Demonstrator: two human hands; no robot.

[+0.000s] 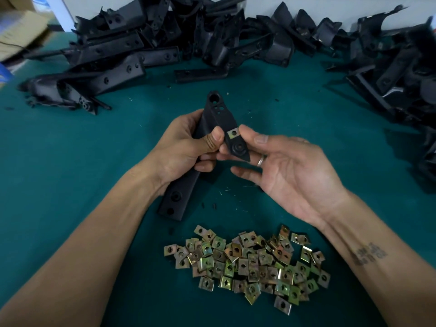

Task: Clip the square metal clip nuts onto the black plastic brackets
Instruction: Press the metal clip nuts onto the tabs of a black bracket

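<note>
gripping the black bracket (207,128) along its near-to-far length, the left hand (186,147) presents its side tab, where the clip nut (233,132) sits touching the loosely open right hand's (283,168) thumb.

A single head-worn view looks forward and steeply down over a green table (59,161). Both forearms run in from the bottom corners, and the left hand (181,147) and right hand (290,171) meet near the middle, close to the lens. A heap of clip nuts (247,263) lies nearest, low in the view; brackets (132,50) pile along the far edge. The wide angle seems to bend the edges, and the top-left corner is blurred.
</note>
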